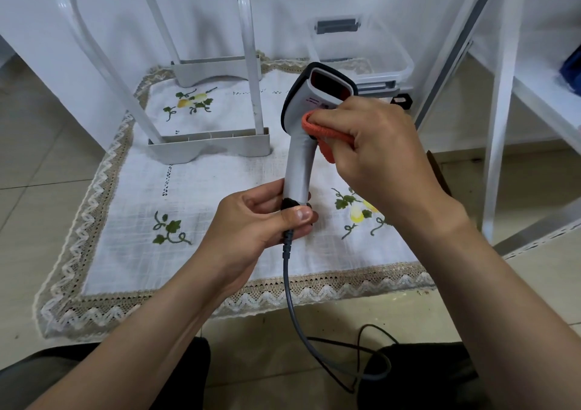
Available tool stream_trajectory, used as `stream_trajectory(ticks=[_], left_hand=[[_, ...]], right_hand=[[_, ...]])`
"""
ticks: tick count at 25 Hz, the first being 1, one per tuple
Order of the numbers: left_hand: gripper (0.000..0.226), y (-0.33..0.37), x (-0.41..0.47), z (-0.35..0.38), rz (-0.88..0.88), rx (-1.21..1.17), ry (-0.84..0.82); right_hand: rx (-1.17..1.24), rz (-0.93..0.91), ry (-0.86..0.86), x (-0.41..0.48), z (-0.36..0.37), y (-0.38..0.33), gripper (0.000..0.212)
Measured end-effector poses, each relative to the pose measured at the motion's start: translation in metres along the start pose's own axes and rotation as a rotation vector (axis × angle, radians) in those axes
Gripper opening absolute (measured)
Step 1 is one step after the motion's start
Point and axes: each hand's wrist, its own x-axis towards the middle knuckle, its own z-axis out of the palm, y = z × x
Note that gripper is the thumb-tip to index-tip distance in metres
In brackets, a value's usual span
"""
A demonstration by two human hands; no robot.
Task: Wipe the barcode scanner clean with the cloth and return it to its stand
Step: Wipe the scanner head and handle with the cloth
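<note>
A grey and black barcode scanner (300, 145) stands upright in the air above the embroidered mat, its red window facing me. My left hand (261, 218) grips the bottom of its handle, where a grey cable (287, 279) leaves and runs down toward my lap. My right hand (380, 145) presses a folded orange cloth (327, 133) against the right side of the scanner, just under its head. A small black part (402, 100), possibly the stand, shows behind my right hand; most of it is hidden.
A white embroidered mat (220, 189) with lace trim lies on the tiled floor. White plastic frame legs (210, 145) stand on its far half. A clear lidded box (367, 54) sits at the back. A white shelf frame (500, 126) rises at the right.
</note>
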Motion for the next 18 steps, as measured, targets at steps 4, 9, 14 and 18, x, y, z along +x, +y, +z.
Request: stream_trajectory(ticks=[4, 9, 14, 18], left_hand=[[0.065, 0.0014, 0.0002, -0.0007, -0.007, -0.027, -0.011], [0.053, 0.0034, 0.0015, -0.0018, -0.064, -0.127, -0.018], [0.048, 0.0062, 0.0027, -0.0024, -0.088, -0.171, -0.029], [0.045, 0.0051, 0.0023, -0.0032, -0.107, -0.176, -0.022]], right_hand=[[0.030, 0.007, -0.020, 0.0006, -0.0036, -0.0013, 0.023], [0.109, 0.003, -0.118, 0.0007, -0.0062, -0.0029, 0.032], [0.106, -0.002, -0.131, -0.0015, -0.0055, -0.0033, 0.026], [-0.016, -0.071, -0.085, -0.0017, 0.0024, -0.0023, 0.022]])
